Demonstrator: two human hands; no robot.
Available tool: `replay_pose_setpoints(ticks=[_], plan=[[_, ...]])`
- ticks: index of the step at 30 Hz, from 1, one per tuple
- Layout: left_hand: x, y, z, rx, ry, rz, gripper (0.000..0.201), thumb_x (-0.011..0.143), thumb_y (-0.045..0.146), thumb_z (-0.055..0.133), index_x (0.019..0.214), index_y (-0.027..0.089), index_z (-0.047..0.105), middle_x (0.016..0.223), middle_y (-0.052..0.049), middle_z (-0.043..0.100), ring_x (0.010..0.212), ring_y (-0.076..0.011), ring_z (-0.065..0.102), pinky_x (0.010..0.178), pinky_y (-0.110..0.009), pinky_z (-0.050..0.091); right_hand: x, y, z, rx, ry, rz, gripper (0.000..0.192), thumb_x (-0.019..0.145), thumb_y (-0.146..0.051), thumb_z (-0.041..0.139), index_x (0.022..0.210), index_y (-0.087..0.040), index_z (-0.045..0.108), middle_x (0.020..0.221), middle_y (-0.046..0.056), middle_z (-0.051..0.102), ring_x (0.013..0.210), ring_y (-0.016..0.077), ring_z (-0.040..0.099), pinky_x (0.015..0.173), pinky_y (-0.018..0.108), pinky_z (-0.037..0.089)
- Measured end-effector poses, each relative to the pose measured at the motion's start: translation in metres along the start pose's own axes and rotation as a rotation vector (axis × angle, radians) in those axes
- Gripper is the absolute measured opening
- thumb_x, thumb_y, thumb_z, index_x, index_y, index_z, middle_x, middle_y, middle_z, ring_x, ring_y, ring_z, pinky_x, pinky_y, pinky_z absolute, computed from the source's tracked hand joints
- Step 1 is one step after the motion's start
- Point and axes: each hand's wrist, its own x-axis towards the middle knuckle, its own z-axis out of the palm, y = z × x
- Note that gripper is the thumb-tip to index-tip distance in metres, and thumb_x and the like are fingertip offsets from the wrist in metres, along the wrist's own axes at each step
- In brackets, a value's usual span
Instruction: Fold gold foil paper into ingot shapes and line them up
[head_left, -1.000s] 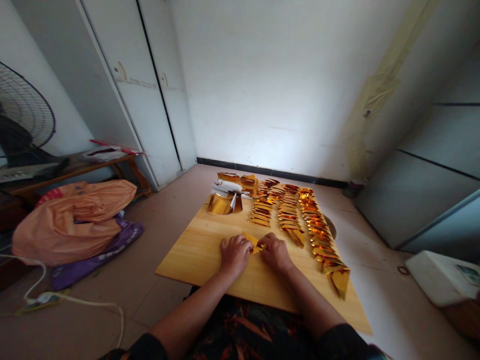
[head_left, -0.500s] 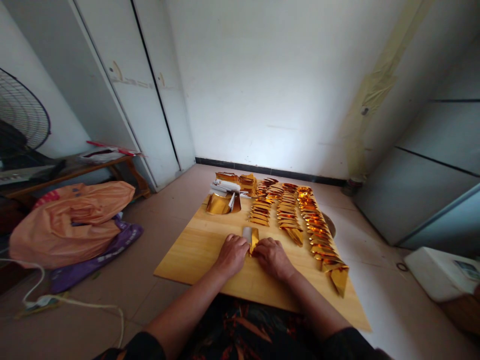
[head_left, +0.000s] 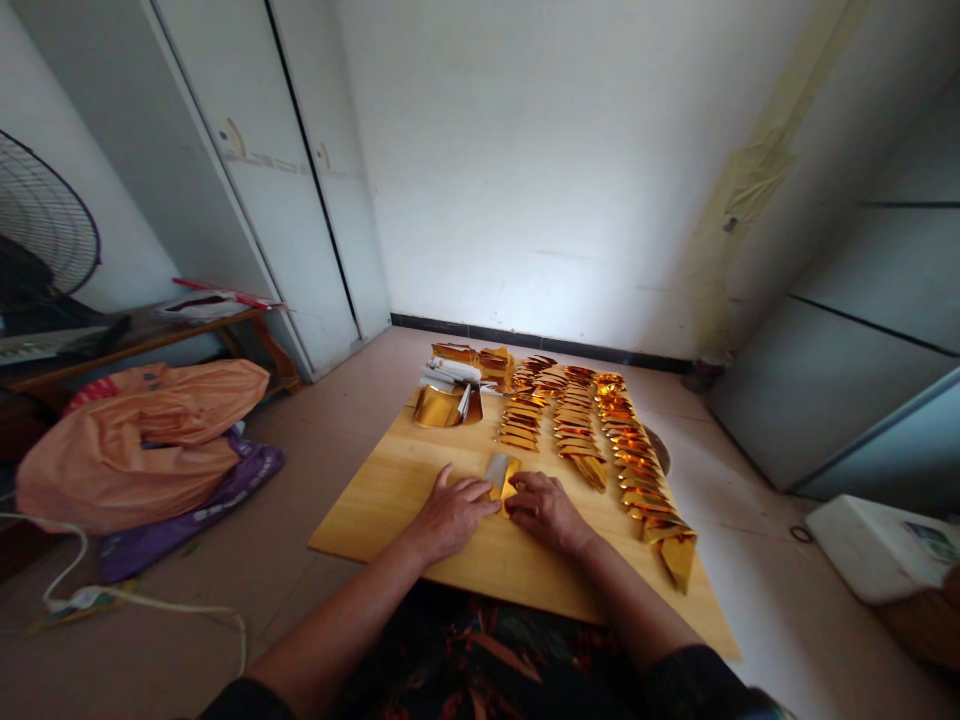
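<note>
Both hands, left hand and right hand, pinch the gold foil sheet; folded rows lie beside.

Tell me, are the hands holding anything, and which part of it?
Both hands press a small folded gold foil paper on the wooden board: left hand and right hand at its near end.

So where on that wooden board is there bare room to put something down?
The board's left side, between the left hand and the foil stack, is bare. The right side is crowded with rows of folded gold pieces.
</note>
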Motion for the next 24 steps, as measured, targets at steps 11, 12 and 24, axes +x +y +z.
replay_pose_setpoints(ticks=[11,12,24], plan=[[0.01,0.009,0.002,-0.151,0.094,-0.062,0.016,0.084,0.029,0.059,0.098,0.031,0.066,0.11,0.001,0.068,0.104,-0.019,0.057,0.109,-0.055,0.01,0.006,0.01,-0.012,0.086,-0.082,-0.064,0.02,0.085,-0.033,0.061,0.102,-0.031,0.07,0.117,0.002,0.062,0.105,0.0188,0.053,0.09,0.031,0.036],[0.011,0.011,0.003,-0.162,0.111,-0.083,0.014,0.083,0.031,0.06,0.095,0.03,0.067,0.107,0.001,0.069,0.101,-0.019,0.058,0.108,-0.055,0.012,0.007,0.011,-0.011,0.084,-0.08,-0.063,0.019,0.084,-0.034,0.062,0.102,-0.031,0.07,0.117,0.002,0.062,0.104,0.019,0.053,0.089,0.032,0.036],[0.015,0.007,0.025,0.016,0.258,0.015,0.02,0.092,0.026,0.047,0.083,0.028,0.064,0.092,0.005,0.07,0.085,-0.0143,0.058,0.112,-0.051,0.006,0.006,0.018,0.005,0.117,0.055,-0.129,0.016,0.083,-0.036,0.064,0.094,-0.028,0.071,0.106,0.003,0.065,0.097,0.0192,0.057,0.085,0.033,0.038]])
